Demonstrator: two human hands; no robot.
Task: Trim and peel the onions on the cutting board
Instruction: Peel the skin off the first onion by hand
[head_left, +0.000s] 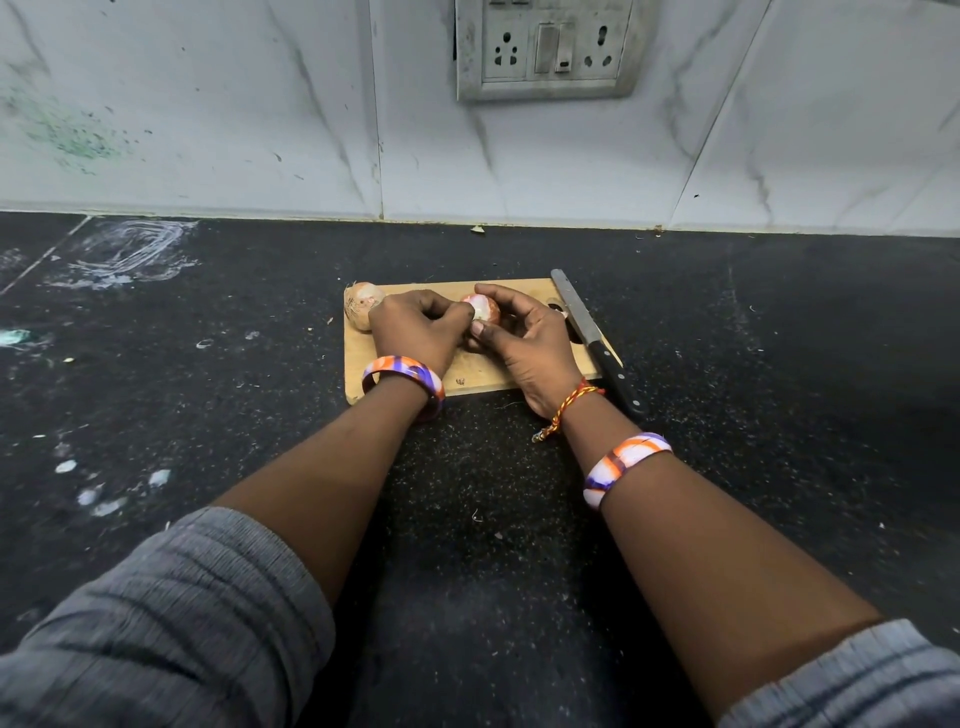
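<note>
Onion (483, 310) sits between your hands: left hand (415, 327) pinches its skin, right hand (524, 338) cups it; knife (597, 340) lies just right.

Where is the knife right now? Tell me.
In the head view the knife lies along the right edge of the cutting board, beside the right hand, untouched.

No text, label, brand or number can be read anywhere in this view
</note>
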